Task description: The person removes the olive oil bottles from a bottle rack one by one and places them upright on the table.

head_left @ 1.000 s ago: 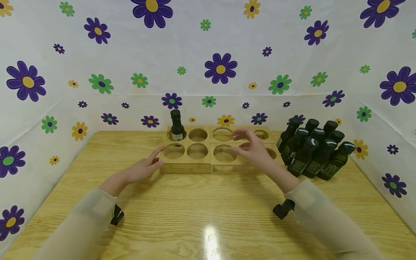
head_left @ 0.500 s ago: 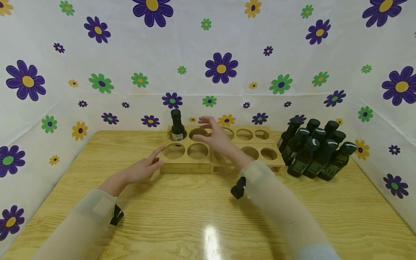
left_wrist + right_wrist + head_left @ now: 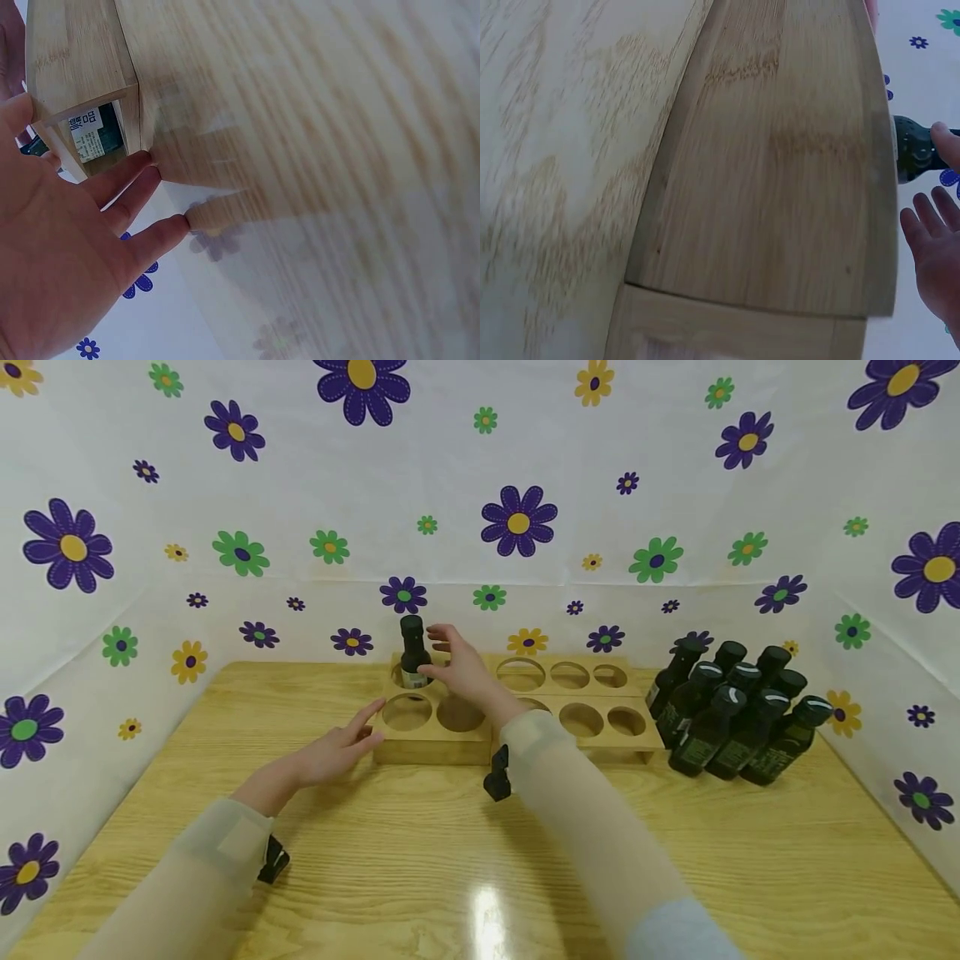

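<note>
A dark bottle (image 3: 415, 660) with a black cap and pale label stands upright in the back left hole of a wooden bottle rack (image 3: 435, 752). My right hand (image 3: 463, 670) is beside it, thumb overlapping the bottle and fingers loosely bent to its right. In the right wrist view, the thumb lies at the bottle's neck (image 3: 913, 150), while the other fingers are spread apart from it. With fingers extended, my left hand (image 3: 333, 755) rests at the rack's left end. Through the rack's open end, the left wrist view shows the bottle's label (image 3: 91, 136).
Several more dark bottles (image 3: 699, 739) stand grouped at the rack's right end. A second rack section (image 3: 651, 727) with round holes adjoins the first. Behind the wooden table (image 3: 405, 860) hangs a white flowered cloth (image 3: 420, 468).
My right hand has moved left across the rack, from its right section to beside the bottle. The left hand stays at the rack's left end.
</note>
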A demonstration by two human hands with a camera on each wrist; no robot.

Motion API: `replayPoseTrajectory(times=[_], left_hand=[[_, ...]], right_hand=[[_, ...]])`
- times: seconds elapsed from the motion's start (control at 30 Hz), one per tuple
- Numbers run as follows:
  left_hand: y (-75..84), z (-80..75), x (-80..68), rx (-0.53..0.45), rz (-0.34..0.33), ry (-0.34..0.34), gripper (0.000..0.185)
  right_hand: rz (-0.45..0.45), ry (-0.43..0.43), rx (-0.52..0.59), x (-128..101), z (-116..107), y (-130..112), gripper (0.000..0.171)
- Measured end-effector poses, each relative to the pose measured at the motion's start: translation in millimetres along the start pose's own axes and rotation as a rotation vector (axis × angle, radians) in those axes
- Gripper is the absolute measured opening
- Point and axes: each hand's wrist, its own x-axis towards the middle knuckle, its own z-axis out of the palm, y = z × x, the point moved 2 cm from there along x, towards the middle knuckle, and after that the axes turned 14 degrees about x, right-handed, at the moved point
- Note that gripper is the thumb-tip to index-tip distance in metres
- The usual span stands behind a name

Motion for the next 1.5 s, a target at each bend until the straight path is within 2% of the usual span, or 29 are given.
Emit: replayPoseTrajectory(times=[0.33, 0.6, 0.67, 0.9, 1.27, 1.5], left_hand=[[-1.6, 3.5, 0.4, -0.008, -0.021, 0.002, 0.068], [-5.6, 5.4, 4.0, -0.015, -0.019, 0.01, 0.07], [-2.1, 4.1, 2.4, -0.013, -0.017, 0.01, 0.07], [2.4, 1.1, -0.4, -0.008, 0.002, 0.009, 0.07], [-0.2, 1.8, 2.3, -0.026, 0.02, 0.004, 0.069], [-3.6, 2.3, 1.7, -0.01, 0.054, 0.009, 0.07]], right_hand=[[0.072, 0.018, 0.012, 3.8, 18.5, 8.8, 0.072], [0.095, 0.038, -0.048, 6.5, 21.2, 15.3, 0.07], [0.096, 0.04, -0.066, 6.6, 21.2, 14.9, 0.069], [0.075, 0.02, -0.142, 6.3, 21.2, 16.0, 0.064], [0.047, 0.021, -0.161, 2.2, 20.3, 14.7, 0.061], [-0.004, 0.083, -0.079, 1.8, 13.6, 13.4, 0.056]])
